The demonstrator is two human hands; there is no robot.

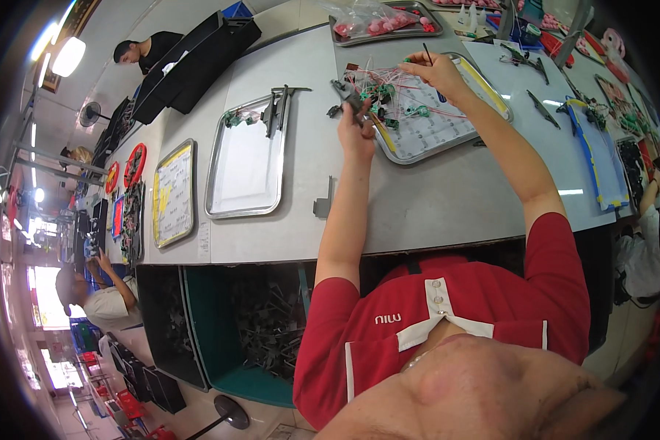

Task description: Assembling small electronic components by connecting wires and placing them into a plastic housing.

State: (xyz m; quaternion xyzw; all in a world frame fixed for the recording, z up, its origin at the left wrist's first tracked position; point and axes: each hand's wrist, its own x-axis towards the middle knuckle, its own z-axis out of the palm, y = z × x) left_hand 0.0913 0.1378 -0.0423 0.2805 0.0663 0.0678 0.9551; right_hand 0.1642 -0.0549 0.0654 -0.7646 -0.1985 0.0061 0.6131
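Note:
My left hand [356, 132] grips a dark grey plastic part [342, 89] at the near left edge of a metal tray [405, 157]. Over the tray, my right hand [441, 77] is closed with its fingertips pinched. A thin dark stick-like tool [426, 50] juts up from its fingers, and a small green piece [407, 60] shows at the tips. Beneath the hands, several green circuit boards [418, 111] with pink and white wires [396, 77] lie tangled on the patterned tray lining.
Left of me stands a white-lined tray [246, 172] with grey parts [275, 110] at its far end. A loose grey part [323, 205] lies nearer. Beyond are a tray with bagged pink pieces [378, 26] and a black bin [191, 66]. Below the table edge sits a parts-filled green crate [231, 367].

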